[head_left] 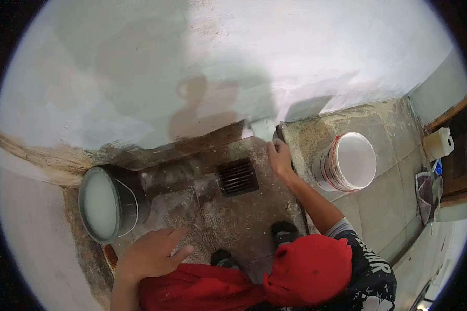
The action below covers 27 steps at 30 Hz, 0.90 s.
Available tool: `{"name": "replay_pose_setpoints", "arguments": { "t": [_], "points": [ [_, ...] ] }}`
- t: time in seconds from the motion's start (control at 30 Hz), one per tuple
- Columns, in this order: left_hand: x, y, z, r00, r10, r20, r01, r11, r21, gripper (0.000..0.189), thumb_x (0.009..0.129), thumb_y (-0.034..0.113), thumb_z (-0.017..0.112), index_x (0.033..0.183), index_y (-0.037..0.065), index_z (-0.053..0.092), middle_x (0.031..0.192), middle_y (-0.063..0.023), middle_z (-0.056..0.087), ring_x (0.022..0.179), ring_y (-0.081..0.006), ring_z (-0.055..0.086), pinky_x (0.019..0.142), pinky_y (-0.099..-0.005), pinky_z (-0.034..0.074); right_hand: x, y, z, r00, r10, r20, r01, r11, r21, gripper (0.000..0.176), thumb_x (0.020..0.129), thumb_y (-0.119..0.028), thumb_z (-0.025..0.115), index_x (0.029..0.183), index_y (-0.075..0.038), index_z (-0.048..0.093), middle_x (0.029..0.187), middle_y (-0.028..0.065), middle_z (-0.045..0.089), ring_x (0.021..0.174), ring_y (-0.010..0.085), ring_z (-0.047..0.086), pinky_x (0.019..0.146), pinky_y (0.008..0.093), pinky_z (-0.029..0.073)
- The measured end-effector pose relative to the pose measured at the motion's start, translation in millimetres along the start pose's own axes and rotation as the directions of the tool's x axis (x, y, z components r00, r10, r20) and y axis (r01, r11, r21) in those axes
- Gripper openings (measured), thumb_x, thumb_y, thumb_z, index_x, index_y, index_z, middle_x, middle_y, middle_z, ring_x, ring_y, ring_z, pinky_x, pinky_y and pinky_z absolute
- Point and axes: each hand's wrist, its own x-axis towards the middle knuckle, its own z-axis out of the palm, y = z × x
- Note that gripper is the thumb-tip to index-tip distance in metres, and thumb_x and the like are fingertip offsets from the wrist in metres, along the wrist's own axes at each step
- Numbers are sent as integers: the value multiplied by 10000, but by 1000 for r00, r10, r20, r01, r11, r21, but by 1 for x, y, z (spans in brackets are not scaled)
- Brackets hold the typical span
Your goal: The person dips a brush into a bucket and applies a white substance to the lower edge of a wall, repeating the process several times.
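Observation:
My right hand (281, 158) reaches forward to the foot of the wall, at the corner of the raised step. Its fingers are curled and closed; what they hold, if anything, is hidden. A pale, wet-looking patch (263, 128) of wall lies just beyond the fingertips. My left hand (153, 254) hovers at lower left, fingers apart, holding nothing. Nearest to it stands a dark bucket (140, 199) with a wire handle, full of milky whitish liquid (99, 205). The wall (140, 62) is whitish green, with shadows across it.
A square floor drain grate (237, 177) lies in the stained floor. On the raised step (394, 135) stands a white paint bucket (345, 161). Farther right are a jerrycan (438, 143) and a crumpled cloth (424, 194). Red fabric (311, 269) and my dark shoes (284, 231) show below.

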Motion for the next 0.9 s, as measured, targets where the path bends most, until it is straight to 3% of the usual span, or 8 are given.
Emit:
{"name": "replay_pose_setpoints", "arguments": {
  "t": [0.2,0.3,0.37,0.5,0.57,0.7,0.77,0.9],
  "points": [
    [4,2,-2,999,37,-36,-35,999,29,535,997,429,512,1350,28,521,1104,-266,645,1045,-438,621,917,-488,491,-8,15,16,993,-96,-69,105,983,150,296,965,-221,571,994,68,629,878,186,661,772,282,622,736,438,474],
    [6,-1,0,999,39,-35,-37,999,34,532,996,428,515,1346,28,524,1090,-263,644,1026,-438,623,907,-488,493,4,37,32,1000,9,7,-10,990,144,310,965,-225,571,998,78,627,895,186,656,772,276,618,732,426,478],
    [7,-1,-1,998,52,-38,-51,998,35,531,996,427,515,1345,28,524,1082,-262,644,1016,-437,625,901,-487,494,11,57,45,964,250,89,-261,954,146,268,969,-242,552,853,-9,616,652,17,547,586,116,509,526,301,393],
    [3,7,-9,999,-9,42,8,1000,25,565,1009,431,516,1398,23,473,1226,-282,613,1148,-446,586,985,-499,470,-8,41,35,943,275,186,-308,934,179,317,951,-269,556,822,8,639,629,48,567,583,150,542,533,336,408],
    [1,7,-8,999,-15,38,15,1000,14,564,1009,433,517,1398,27,475,1216,-281,617,1142,-446,589,979,-500,474,-14,28,33,982,185,36,-184,983,-25,354,947,-275,574,768,28,618,662,74,591,596,167,557,538,367,411],
    [1,6,-7,1000,-17,19,16,1000,18,554,1008,436,517,1397,43,483,1188,-276,626,1126,-443,595,959,-496,483,-17,-35,16,992,-114,-51,111,992,-51,345,957,-264,578,804,44,606,676,84,585,608,177,540,573,396,423],
    [2,6,-8,1000,0,22,0,1000,9,552,1008,439,516,1396,48,485,1177,-272,630,1118,-440,599,951,-496,486,-26,-58,8,993,-119,28,116,990,73,350,976,-240,548,1070,90,614,976,274,663,916,354,651,819,463,471],
    [6,-6,-2,1000,23,15,-24,1000,9,555,1008,448,510,1390,46,490,1164,-263,636,1097,-434,608,936,-498,489,-25,-27,35,964,-198,-175,230,955,187,299,990,-220,546,853,42,588,714,72,584,616,162,500,603,372,429]
  ]
}}
